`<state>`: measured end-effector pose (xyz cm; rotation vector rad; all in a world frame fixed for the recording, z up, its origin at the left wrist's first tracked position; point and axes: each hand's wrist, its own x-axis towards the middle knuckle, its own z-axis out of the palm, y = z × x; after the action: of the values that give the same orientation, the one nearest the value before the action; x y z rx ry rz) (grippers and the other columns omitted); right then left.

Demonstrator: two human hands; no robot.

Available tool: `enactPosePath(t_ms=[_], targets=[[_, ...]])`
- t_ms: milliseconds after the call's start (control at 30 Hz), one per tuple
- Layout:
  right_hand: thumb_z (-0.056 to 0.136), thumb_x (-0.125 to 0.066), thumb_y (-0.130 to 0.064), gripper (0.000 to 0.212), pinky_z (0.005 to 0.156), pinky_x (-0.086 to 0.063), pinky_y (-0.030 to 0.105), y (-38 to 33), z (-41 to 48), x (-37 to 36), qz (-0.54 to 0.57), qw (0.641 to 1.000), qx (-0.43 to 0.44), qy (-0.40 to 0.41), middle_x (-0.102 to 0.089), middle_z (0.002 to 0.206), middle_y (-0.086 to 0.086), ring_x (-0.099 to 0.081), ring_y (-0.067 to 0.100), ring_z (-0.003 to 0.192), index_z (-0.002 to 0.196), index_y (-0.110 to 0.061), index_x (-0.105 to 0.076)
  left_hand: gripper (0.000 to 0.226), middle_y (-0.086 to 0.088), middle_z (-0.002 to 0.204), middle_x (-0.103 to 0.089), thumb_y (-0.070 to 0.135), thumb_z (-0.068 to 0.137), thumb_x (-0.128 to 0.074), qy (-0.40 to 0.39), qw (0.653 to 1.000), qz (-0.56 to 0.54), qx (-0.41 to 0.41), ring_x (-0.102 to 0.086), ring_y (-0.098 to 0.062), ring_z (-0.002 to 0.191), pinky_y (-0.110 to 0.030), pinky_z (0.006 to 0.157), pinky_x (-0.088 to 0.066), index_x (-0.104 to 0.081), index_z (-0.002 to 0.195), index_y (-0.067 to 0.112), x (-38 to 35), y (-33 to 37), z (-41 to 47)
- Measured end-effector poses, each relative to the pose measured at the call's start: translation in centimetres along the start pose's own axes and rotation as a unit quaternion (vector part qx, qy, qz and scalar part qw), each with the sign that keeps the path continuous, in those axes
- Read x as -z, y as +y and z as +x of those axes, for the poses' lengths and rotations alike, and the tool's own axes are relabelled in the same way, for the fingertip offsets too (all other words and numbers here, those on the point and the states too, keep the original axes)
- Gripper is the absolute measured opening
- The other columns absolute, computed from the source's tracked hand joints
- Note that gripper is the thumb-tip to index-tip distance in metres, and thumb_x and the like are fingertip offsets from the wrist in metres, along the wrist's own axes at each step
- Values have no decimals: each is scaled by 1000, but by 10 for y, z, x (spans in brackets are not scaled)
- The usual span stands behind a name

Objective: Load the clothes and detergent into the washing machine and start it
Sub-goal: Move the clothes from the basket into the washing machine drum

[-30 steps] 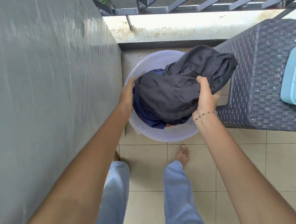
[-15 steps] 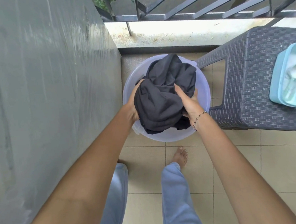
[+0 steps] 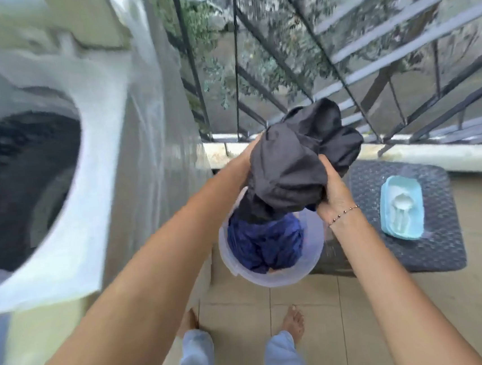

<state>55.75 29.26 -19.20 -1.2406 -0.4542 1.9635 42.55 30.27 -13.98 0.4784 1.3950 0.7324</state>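
1. Head view, the change: half a second ago the dark grey garment (image 3: pixel 294 171) sat bunched low in the basin (image 3: pixel 315 266); now it is lifted clear above the rim, only its lower tail hanging down to touch the blue clothes (image 3: pixel 266 244) left inside. The view has also swung up and left, so the open drum of the washing machine (image 3: pixel 21 180) shows at the left, blurred by motion.

2. Head view, what it means: the first load seems to be on its way from basin to drum. The blue clothes and the detergent are judged still to come, and starting the machine comes last.

3. Head view, the grips: the right hand (image 3: pixel 334 197) is pinching the garment's near right side, fingers curled into the cloth. The left hand (image 3: pixel 252 148) is mostly hidden behind the bundle; it appears to clasp the far left side, though I cannot tell its finger pose.

4. Head view, orientation: the bundle's long axis runs roughly up and down, wide crumpled end uppermost and far, narrow tail pointing down into the basin.

5. Head view, places: the basin stands on the floor just right of the machine. The detergent tub (image 3: pixel 401 208), open with a scoop in it, rests on the woven stool (image 3: pixel 441 254) at the right.
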Motion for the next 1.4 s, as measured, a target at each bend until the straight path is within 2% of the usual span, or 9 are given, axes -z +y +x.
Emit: enactPosePath(t_ms=[100,267,667,967,1067,1133,1267,1333,1400], targets=[[93,-52,-32,33,45,-49,14,-32,-24,-37,-6,999,40,33,-71,61,-9,-67,8,55,67,-23,-71,44,-7,32,-43,8,103,-29,33,999,14,-36,-41,-18,50,-13,35,-36,-38,60,9,17,34,-1],[92,-53,-32,26,52,-55,20,-58,-70,-105,0,994,105,-4,-74,69,-5,-70,11,62,76,-23,-72,39,-4,80,-63,47,95,-41,-8,991,82,-104,-58,-21,75,-27,67,-49,-62,87,15,70,85,-47],[82,-65,-36,29,70,-56,29,-21,-132,-280,-14,993,92,-77,-74,91,5,-69,23,86,101,-15,-72,78,5,133,-58,91,68,-33,-25,973,199,-113,-55,-26,122,-60,94,-46,-54,124,41,233,139,-243],[81,-68,-37,46,101,-48,40,31,-150,-353,-103,966,39,-234,-67,121,9,-62,24,114,119,-13,-66,15,3,75,-74,31,77,-68,11,985,0,-175,-68,-10,71,-15,60,-53,-71,80,17,328,86,-291],[72,-75,-43,54,99,-49,36,38,-150,-344,-237,919,59,-310,-67,119,-2,-62,14,111,119,-21,-61,16,4,70,-75,23,92,-55,100,976,-8,-193,-71,-10,64,-15,56,-54,-65,90,11,359,89,-301],[57,-84,-48,70,99,-49,31,42,-139,-331,-469,826,118,-290,-65,118,-7,-61,9,111,119,-32,-54,14,3,69,-75,20,93,-53,121,972,-5,-199,-71,-10,61,-16,53,-55,-64,90,11,373,91,-308],[68,-70,-51,78,114,-23,44,56,-98,-306,-888,395,199,-126,-48,136,2,-29,28,138,136,-23,-45,14,3,64,-74,16,94,-52,142,970,-15,-196,-70,-9,56,-16,48,-52,-62,88,9,393,90,-314],[83,-58,-22,36,107,-29,33,57,-96,-307,-877,398,256,-84,-59,114,5,-37,29,130,118,-20,-63,11,1,71,-75,16,92,-55,157,969,2,-189,-71,-11,61,-18,53,-54,-62,94,9,402,87,-314],[80,-55,-12,25,87,-43,30,53,-100,-318,-817,498,288,-32,-66,92,9,-56,33,108,99,-18,-69,17,-6,90,-74,14,90,-58,164,969,34,-184,-71,-19,78,-26,69,-55,-62,106,9,411,85,-310]])
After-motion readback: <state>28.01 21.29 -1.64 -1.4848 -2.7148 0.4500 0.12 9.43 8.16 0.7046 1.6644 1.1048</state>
